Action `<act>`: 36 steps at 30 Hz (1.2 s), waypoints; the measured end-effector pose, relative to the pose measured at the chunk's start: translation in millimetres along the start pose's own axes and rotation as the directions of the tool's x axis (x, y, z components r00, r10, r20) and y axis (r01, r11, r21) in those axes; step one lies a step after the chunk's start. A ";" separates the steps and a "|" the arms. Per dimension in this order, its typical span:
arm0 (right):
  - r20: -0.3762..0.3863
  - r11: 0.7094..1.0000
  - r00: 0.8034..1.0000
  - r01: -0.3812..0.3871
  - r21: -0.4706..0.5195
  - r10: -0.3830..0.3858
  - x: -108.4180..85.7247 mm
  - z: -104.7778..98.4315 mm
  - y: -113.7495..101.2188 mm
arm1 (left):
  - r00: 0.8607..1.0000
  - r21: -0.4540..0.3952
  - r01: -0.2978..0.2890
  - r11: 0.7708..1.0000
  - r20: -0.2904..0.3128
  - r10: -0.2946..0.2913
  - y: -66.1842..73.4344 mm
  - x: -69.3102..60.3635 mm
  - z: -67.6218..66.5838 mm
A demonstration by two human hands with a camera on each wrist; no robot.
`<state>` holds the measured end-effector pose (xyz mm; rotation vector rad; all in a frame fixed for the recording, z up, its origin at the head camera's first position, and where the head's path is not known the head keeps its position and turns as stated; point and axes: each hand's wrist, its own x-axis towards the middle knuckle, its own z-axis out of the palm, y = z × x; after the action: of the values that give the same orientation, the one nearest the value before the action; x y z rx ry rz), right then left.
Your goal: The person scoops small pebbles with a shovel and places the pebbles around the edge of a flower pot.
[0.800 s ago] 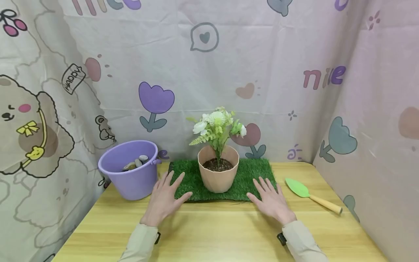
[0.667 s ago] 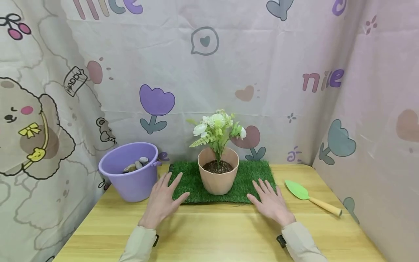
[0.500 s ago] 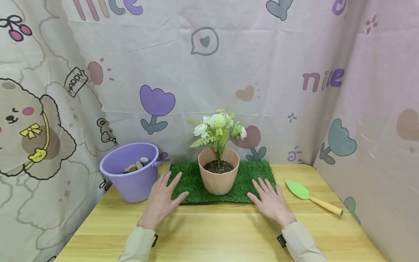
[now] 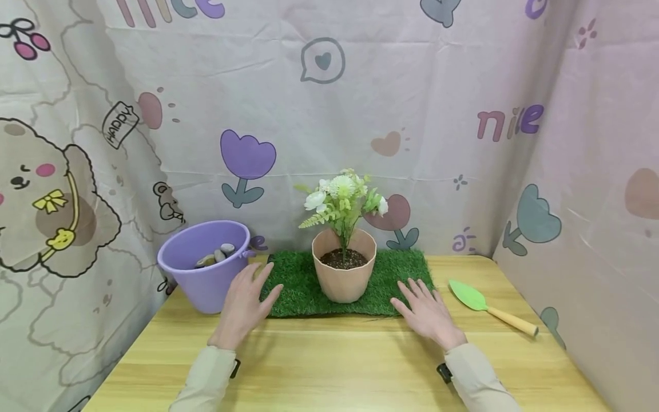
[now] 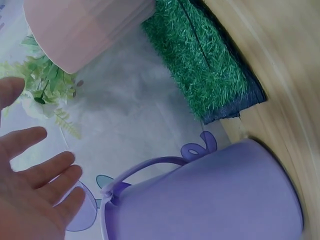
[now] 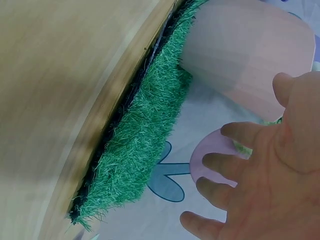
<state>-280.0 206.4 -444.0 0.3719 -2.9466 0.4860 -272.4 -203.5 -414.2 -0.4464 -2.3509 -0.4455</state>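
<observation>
My left hand (image 4: 241,304) hovers with spread fingers between the purple bucket (image 4: 211,286) and the left end of the green turf mat (image 4: 298,297); it holds nothing. In the left wrist view the left hand (image 5: 37,185) shows an empty palm beside the bucket (image 5: 210,195). My right hand (image 4: 428,313), fingers spread and empty, is over the mat's right front corner. A pink pot (image 4: 344,284) with soil and white flowers (image 4: 342,189) stands upright on the mat. The right wrist view shows the right hand (image 6: 270,160) near the pot (image 6: 245,50).
Grey and brown stones (image 4: 218,255) lie inside the bucket. A trowel with a green blade (image 4: 467,294) and wooden handle rests on the table (image 4: 340,366) at the right. A patterned cloth (image 4: 329,114) hangs behind and at both sides.
My left hand has moved left, away from the mat and closer to the bucket. The right hand has hardly moved. The pot, bucket and trowel stay in place.
</observation>
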 end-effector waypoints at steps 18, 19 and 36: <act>-0.023 1.000 0.999 -0.023 -0.003 0.023 1.5 0.0 3.6 | 0.956 0.029 -0.068 0.997 -0.284 0.073 -45.9 8.1 -19.4; -0.023 1.000 0.999 -0.023 -0.004 0.023 1.7 0.3 4.1 | 0.954 0.036 -0.075 0.997 -0.289 0.082 -49.6 8.6 -20.9; -0.046 1.000 0.999 -0.009 -0.012 0.008 3.2 4.4 10.8 | 0.959 0.130 -0.033 0.991 -0.276 0.068 -111.4 9.6 -46.3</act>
<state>-286.3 214.2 -450.8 0.3420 -2.9068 0.4706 -300.8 -319.8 -396.5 -0.3591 -2.0745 -0.3136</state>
